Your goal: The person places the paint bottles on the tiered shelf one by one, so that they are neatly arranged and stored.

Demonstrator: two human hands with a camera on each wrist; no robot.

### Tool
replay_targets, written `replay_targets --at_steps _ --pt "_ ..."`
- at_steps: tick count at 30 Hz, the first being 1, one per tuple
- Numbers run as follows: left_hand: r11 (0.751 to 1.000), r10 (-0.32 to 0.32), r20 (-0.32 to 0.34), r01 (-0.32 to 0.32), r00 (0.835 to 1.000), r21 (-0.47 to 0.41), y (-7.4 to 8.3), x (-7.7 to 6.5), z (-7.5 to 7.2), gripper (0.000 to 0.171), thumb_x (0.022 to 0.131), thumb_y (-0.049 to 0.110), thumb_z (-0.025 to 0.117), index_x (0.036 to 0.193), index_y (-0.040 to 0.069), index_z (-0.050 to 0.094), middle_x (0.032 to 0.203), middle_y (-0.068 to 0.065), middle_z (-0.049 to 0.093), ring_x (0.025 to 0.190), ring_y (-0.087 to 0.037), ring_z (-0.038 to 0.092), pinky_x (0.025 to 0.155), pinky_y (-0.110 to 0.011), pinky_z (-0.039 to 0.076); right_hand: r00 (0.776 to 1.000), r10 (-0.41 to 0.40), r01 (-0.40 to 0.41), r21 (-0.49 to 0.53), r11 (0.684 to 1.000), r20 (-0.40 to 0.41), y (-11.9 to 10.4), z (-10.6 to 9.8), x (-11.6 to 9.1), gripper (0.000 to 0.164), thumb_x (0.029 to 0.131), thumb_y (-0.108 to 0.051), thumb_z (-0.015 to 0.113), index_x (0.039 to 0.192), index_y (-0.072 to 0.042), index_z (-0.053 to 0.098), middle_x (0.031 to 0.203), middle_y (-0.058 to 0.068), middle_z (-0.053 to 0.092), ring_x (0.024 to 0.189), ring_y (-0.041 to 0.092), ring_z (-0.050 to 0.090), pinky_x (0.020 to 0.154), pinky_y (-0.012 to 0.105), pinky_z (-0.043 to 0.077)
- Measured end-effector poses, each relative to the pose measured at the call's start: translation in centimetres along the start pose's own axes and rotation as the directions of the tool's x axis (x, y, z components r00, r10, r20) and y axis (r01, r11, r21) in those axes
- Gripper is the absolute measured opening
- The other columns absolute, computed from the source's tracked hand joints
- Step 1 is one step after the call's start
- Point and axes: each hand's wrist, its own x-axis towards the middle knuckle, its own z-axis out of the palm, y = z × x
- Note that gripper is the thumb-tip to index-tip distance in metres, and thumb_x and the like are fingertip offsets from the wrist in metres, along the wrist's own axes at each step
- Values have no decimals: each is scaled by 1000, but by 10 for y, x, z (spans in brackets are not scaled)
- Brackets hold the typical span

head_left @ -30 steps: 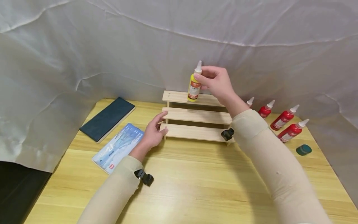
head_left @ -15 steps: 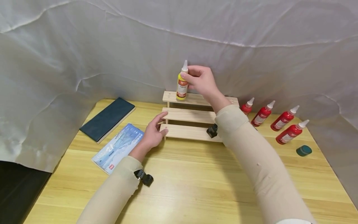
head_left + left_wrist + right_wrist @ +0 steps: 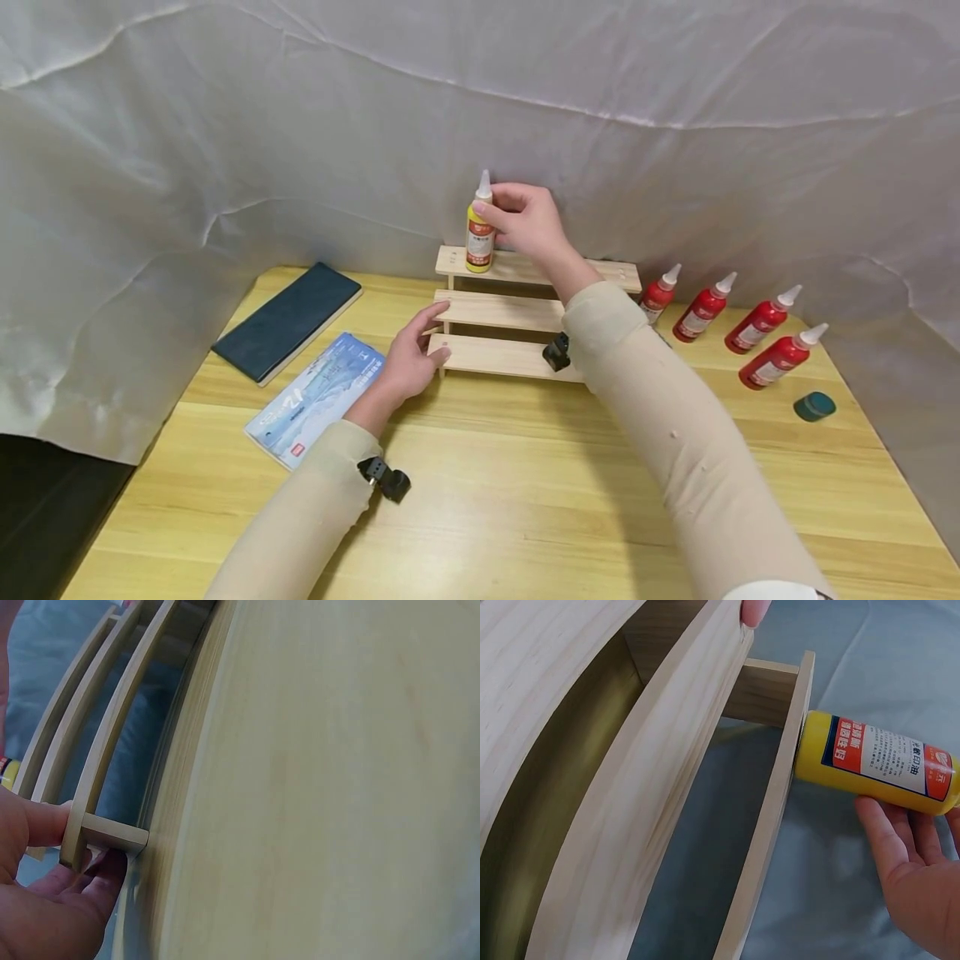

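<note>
A three-tiered wooden display rack (image 3: 510,357) stands near the back of the table. My right hand (image 3: 528,221) pinches a yellow squeeze bottle (image 3: 480,243) near its neck, white nozzle up. The bottle is upright at the left end of the top tier; in the right wrist view its base (image 3: 810,750) meets that tier. My left hand (image 3: 408,362) grips the left end of the rack. In the left wrist view, its thumb (image 3: 46,823) and curled fingers lie about the lowest tier's end and its support (image 3: 112,831).
Several red bottles (image 3: 775,361) with white nozzles stand to the right of the rack, with a small teal jar (image 3: 814,407) nearby. On the left lie a dark notebook (image 3: 288,321) and a blue-and-white booklet (image 3: 318,400). Grey cloth (image 3: 360,125) hangs behind the table.
My right hand has carried the yellow bottle left along the top tier, then slightly down onto its left end. The left hand has kept its place on the rack.
</note>
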Motion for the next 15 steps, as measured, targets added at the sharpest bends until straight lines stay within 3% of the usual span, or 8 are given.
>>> replay_targets --at_steps 8,15 --pt "1000 9 15 -9 1000 -11 3 0 1 72 89 -14 63 150 20 46 148 -8 47 131 -27 47 110 -43 36 1000 -8 7 -35 999 -16 2 1 -1 31 92 -25 75 119 -10 72 111 4 70 102 18 64 83 42 57" --pt "1000 -10 13 10 1000 -9 3 -1 -2 73 90 -12 63 150 26 46 148 -5 46 133 -22 44 112 -40 33 998 -44 40 -80 996 -40 0 5 0 33 91 -26 75 120 -11 72 110 3 71 99 15 64 80 41 57"
